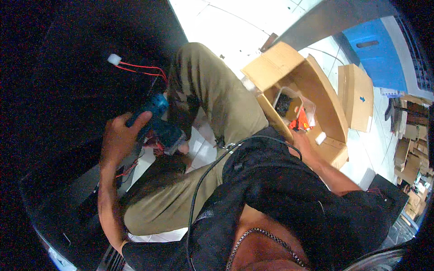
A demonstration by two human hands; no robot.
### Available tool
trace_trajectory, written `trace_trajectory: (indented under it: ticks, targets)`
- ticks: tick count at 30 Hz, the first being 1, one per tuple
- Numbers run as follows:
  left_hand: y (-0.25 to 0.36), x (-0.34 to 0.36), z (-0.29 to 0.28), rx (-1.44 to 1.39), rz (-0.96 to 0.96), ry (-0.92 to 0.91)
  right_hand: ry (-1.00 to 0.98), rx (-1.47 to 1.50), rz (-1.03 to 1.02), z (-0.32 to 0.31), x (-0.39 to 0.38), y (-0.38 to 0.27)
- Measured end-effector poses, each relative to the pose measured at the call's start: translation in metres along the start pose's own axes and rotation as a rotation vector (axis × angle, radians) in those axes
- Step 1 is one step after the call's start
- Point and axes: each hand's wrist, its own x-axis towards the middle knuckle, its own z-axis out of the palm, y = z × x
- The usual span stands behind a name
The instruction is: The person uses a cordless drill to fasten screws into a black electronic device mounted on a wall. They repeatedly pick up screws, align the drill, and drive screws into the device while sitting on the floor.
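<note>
My left hand (118, 137) is wrapped around the grip of a blue power screwdriver (158, 121), held against a dark appliance body (68, 90) on my left. Red wires (142, 68) with a white connector (114, 59) hang from that body just above the tool. My right hand (299, 139) reaches over the near wall into an open cardboard box (316, 81). Its fingers are at an orange and black item (300, 121) beside a clear plastic tub (289, 101). The grip there is hidden. My knees in khaki trousers (212, 95) are between both hands.
A smaller cardboard box (357, 95) stands beyond the open one, and a blue crate (375, 54) lies farther back. Flattened cardboard is piled at the right edge (413, 149). A black cable (199, 189) runs across my lap over the white tiled floor (226, 22).
</note>
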Motion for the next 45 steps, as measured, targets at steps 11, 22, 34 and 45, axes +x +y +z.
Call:
trace_trajectory:
  ticks: [11,22,34,45]
  targets:
    - [0.022,-0.040,-0.022,0.097,-0.111,0.068,0.088,-0.268,-0.008,-0.143,0.094,-0.048]
    - [0.016,-0.057,-0.006,0.169,-0.038,-0.047,0.341,-0.164,0.134,-0.090,0.048,-0.017]
    - [0.007,-0.011,-0.056,0.123,0.348,0.058,0.316,0.063,0.081,-0.080,0.011,-0.094]
    - [0.005,0.008,-0.067,0.155,0.393,0.029,0.678,0.300,0.233,-0.068,0.046,-0.077]
